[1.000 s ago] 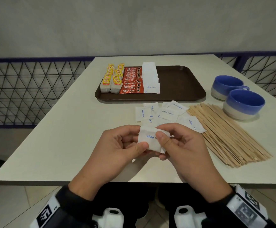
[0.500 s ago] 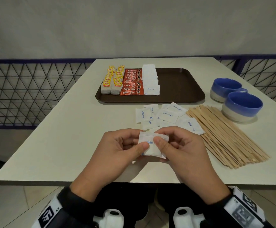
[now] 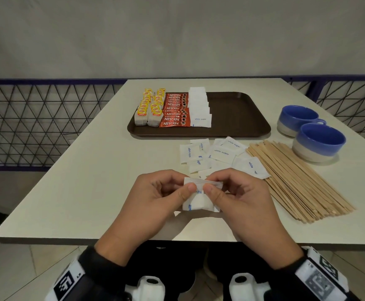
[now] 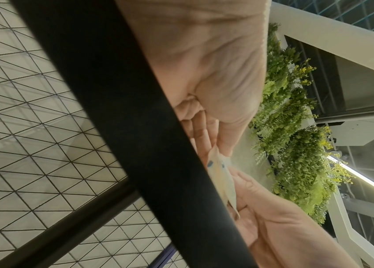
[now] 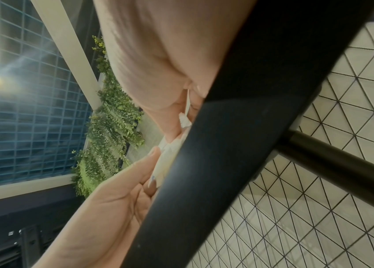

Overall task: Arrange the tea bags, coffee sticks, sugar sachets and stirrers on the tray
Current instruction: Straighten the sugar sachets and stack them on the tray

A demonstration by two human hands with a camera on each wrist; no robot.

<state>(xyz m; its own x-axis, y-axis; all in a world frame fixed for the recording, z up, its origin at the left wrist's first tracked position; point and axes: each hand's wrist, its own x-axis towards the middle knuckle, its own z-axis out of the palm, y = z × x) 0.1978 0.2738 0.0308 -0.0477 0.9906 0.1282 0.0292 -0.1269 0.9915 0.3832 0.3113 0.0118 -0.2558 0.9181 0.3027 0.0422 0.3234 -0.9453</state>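
Both hands hold a small stack of white sugar sachets (image 3: 199, 202) above the table's near edge. My left hand (image 3: 166, 196) pinches its left side, thumb on top, and my right hand (image 3: 231, 196) pinches its right side. In the wrist views the sugar sachets (image 4: 221, 179) (image 5: 170, 156) show edge-on between the fingers. The brown tray (image 3: 238, 114) holds tea bags (image 3: 149, 109), red coffee sticks (image 3: 176, 110) and a column of sugar sachets (image 3: 200, 107) at its left. Loose sugar sachets (image 3: 220, 154) lie before the tray. Wooden stirrers (image 3: 294, 181) lie in a pile to the right.
Two blue and white cups (image 3: 307, 131) stand at the right, behind the stirrers. The tray's right half is bare. A black wire-mesh railing (image 3: 36, 122) runs behind and beside the white table (image 3: 79, 181).
Both hands stayed put with the sachet stack. The thumbs shifted closer together along its top edge, and the stack now sits squarer between them.
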